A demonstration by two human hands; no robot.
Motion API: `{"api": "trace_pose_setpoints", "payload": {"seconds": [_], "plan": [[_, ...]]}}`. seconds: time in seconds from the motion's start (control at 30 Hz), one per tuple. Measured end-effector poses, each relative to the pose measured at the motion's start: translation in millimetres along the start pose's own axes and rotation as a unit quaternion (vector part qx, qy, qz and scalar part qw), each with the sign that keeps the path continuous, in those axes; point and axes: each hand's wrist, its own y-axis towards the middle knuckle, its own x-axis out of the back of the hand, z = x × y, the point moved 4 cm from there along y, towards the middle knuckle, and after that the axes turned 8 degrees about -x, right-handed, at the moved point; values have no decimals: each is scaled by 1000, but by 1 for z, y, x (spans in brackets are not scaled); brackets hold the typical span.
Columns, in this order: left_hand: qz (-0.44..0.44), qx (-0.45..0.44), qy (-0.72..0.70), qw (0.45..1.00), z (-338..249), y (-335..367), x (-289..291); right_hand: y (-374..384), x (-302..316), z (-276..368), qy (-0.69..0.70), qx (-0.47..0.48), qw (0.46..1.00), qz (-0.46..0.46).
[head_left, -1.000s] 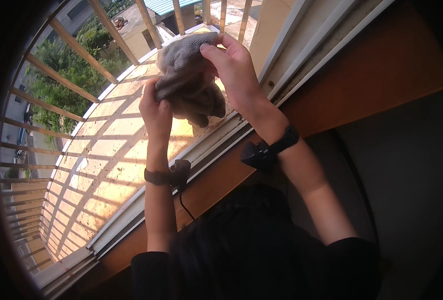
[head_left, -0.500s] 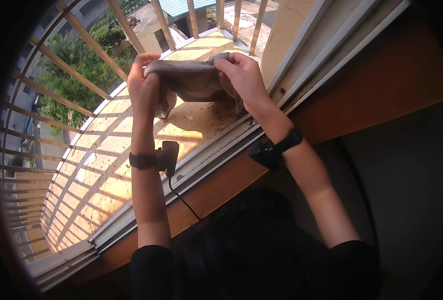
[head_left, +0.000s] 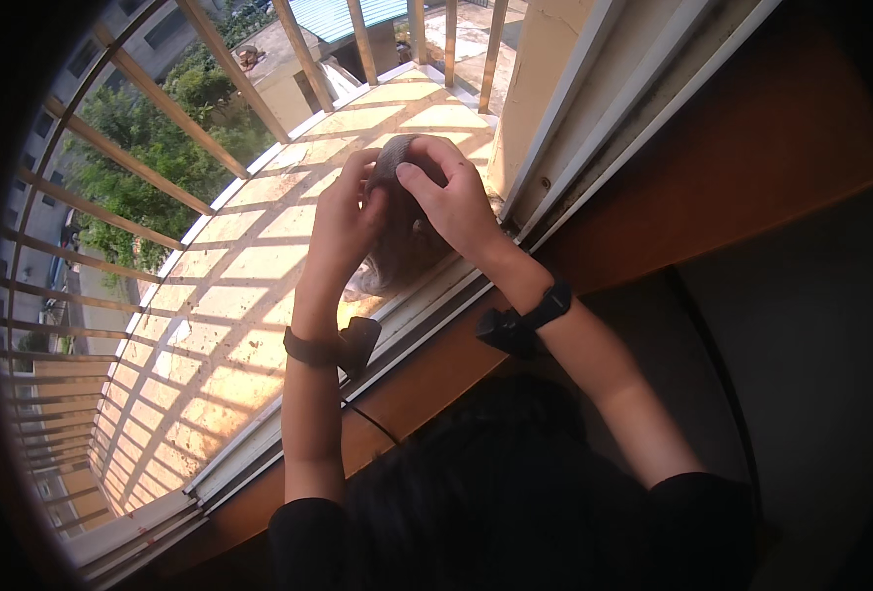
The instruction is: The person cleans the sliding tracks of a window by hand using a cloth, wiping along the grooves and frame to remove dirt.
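A grey-brown cloth [head_left: 405, 254] with a ribbed, knit-like band along its top hangs bunched between my hands over the sunlit ledge. Its exact kind does not show. My left hand [head_left: 341, 219] is closed on the left side of the band, its fingers partly hidden behind the fabric. On the other side, my right hand [head_left: 464, 209] pinches the band, thumb in front and fingers curled over the top. Both hands are close together, and the lower folds droop near the window track.
Beyond the window track [head_left: 249, 440] lies a stained, sunlit ledge [head_left: 195, 369] striped with shadows. Metal bars [head_left: 222, 138] fence its outer side. A brown wooden sill [head_left: 653, 231] runs on my side. Black devices are strapped to both wrists, and a cable [head_left: 369, 422] hangs by the left.
My hands have come together, the left moving right and both lowering slightly. The cloth, stretched wide between them before, is now gathered and folded.
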Motion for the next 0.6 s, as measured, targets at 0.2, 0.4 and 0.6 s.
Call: {"api": "trace_pose_setpoints", "payload": {"seconds": [0.2,0.4,0.6], "plan": [[-102,-68,51,991,15,4,31,-23,25,-42,-201,-13,977,-70],[-77,-88,55,992,-19,9,46,-32,4,-58,-288,-21,956,48],[-94,-121,93,984,-29,6,46,-37,-4,-38,-381,44,923,-39]]}}
